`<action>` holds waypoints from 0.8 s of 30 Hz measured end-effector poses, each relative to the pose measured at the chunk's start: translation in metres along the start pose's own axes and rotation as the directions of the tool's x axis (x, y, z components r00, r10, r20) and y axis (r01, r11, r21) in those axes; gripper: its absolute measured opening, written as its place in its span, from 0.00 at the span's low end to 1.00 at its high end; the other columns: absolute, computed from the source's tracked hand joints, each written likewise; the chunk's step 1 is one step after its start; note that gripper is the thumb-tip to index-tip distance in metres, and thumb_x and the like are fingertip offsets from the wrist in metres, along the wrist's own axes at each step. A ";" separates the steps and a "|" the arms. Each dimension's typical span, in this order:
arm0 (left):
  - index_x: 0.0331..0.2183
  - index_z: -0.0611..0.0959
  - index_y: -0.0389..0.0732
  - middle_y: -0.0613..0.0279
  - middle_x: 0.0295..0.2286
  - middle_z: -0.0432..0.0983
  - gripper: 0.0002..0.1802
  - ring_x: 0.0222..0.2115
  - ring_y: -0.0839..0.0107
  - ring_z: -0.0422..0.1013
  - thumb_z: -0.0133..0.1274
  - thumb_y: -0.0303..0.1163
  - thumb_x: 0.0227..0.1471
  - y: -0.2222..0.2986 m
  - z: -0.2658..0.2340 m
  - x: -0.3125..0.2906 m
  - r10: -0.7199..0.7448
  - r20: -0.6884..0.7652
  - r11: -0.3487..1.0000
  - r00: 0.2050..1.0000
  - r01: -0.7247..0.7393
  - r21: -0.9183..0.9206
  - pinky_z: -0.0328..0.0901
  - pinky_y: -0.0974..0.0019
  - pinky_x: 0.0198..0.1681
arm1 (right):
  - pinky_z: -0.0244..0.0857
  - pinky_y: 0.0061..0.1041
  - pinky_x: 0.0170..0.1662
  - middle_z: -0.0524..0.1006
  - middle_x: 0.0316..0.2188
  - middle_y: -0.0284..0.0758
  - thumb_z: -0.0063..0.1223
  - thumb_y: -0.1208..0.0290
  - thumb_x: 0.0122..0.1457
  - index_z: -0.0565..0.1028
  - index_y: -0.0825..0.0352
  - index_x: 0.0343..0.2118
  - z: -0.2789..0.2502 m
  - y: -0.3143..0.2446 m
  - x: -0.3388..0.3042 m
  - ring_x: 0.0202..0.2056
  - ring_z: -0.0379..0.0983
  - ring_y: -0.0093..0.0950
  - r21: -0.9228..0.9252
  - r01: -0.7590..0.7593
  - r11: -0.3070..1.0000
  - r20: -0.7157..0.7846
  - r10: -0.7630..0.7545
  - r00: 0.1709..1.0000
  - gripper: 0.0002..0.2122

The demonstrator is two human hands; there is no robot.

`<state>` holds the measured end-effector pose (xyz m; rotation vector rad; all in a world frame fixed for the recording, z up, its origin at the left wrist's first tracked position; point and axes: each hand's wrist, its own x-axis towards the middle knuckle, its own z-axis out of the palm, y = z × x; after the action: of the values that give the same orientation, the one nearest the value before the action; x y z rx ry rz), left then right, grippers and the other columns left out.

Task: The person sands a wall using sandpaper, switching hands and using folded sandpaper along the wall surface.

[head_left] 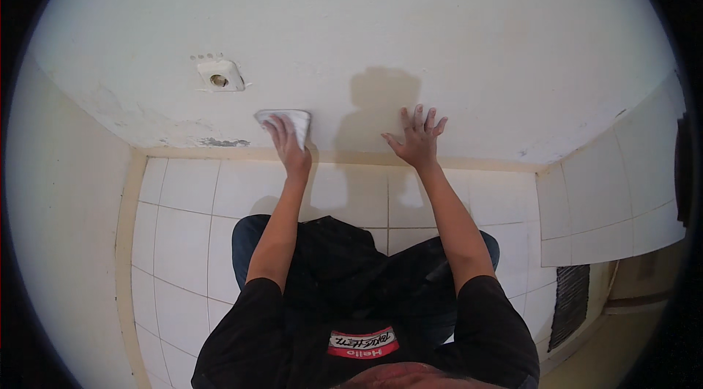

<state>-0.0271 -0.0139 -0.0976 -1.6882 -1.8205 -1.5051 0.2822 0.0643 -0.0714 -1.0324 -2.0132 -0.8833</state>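
My left hand (288, 146) presses a folded white cloth (296, 120) flat against the lower part of the pale wall (483, 38); the cloth's edge is slightly blurred. To its right, my right hand (419, 139) rests on the same wall, fingers spread and nothing in it. Between the two hands falls a shadow of my head and body. A white wall socket (220, 76) with a round opening sits up and left of the cloth. Left of my left hand, a dark patch of peeling paint (225, 143) shows low on the wall.
White floor tiles (183, 235) lie around my bent legs. A cream-coloured skirting strip (242, 154) runs along the wall's foot. A side wall (66, 206) closes the left. At the right are a tiled ledge (593, 191) and a dark ribbed mat (569, 305).
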 end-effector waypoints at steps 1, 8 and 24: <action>0.62 0.64 0.34 0.39 0.64 0.50 0.39 0.64 0.29 0.39 0.45 0.18 0.44 0.002 0.006 -0.003 0.045 0.008 0.998 0.999 -0.046 0.042 0.39 0.39 0.67 | 0.18 0.66 0.63 0.44 0.70 0.44 0.54 0.36 0.53 0.60 0.58 0.66 0.000 -0.002 0.002 0.70 0.26 0.50 0.004 0.002 1.000 -0.004 -0.002 1.000 0.42; 0.62 0.67 0.49 0.63 0.65 0.55 0.35 0.64 0.43 0.50 0.46 0.25 0.50 0.037 0.033 -0.032 0.352 0.523 0.862 0.776 -0.487 0.143 0.46 0.44 0.67 | 0.18 0.66 0.63 0.46 0.70 0.45 0.54 0.37 0.53 0.63 0.59 0.64 0.001 -0.001 -0.002 0.70 0.27 0.50 0.000 0.000 1.000 0.007 0.000 1.000 0.40; 0.62 0.63 0.33 0.37 0.64 0.50 0.40 0.65 0.33 0.41 0.44 0.16 0.43 -0.045 -0.033 0.011 0.077 0.004 0.982 0.997 -0.076 0.175 0.41 0.40 0.66 | 0.18 0.65 0.63 0.45 0.70 0.44 0.54 0.36 0.52 0.60 0.57 0.66 0.000 -0.001 0.001 0.70 0.27 0.49 0.003 0.005 1.000 -0.014 -0.005 1.000 0.42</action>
<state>-0.0837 -0.0240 -0.0972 -1.6509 -1.8062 -1.2761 0.2805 0.0642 -0.0709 -1.0178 -2.0058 -0.8875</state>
